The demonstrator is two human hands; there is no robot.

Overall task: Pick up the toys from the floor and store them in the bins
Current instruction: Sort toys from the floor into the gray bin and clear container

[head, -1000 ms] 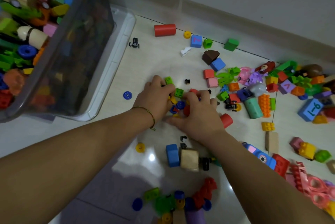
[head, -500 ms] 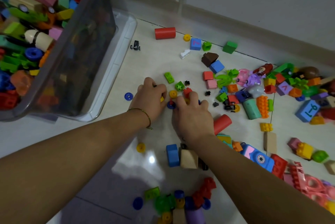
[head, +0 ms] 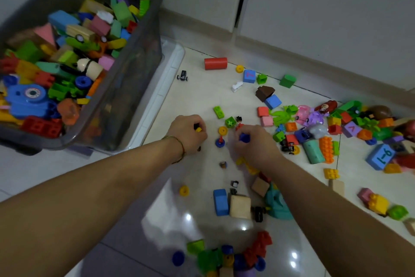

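Colourful toy blocks lie scattered over the tiled floor. A grey bin [head: 125, 101] heaped with toys stands at the left. My left hand [head: 187, 134] is curled round small pieces, with a yellow piece [head: 198, 129] showing between its fingers. My right hand [head: 253, 144] grips a handful of small toys; a blue piece [head: 244, 137] and a red one [head: 239, 127] stick out of it. Between the hands lie a yellow ring [head: 222, 130] and a blue ring with a red peg [head: 220, 142]. A small green brick [head: 218, 112] lies just beyond.
A white bin lid [head: 166, 88] lies under the bin's right side. A red cylinder [head: 215, 63] and a tiny black car [head: 182, 75] lie near the wall. A dense pile of blocks [head: 336, 128] fills the right. A blue block [head: 220, 201] and a wooden cube [head: 239, 206] lie close below.
Both hands have closed on small pieces and drawn apart a little. The view has swung up and left, showing more of the bin. A red cylinder beside my right wrist is out of sight.
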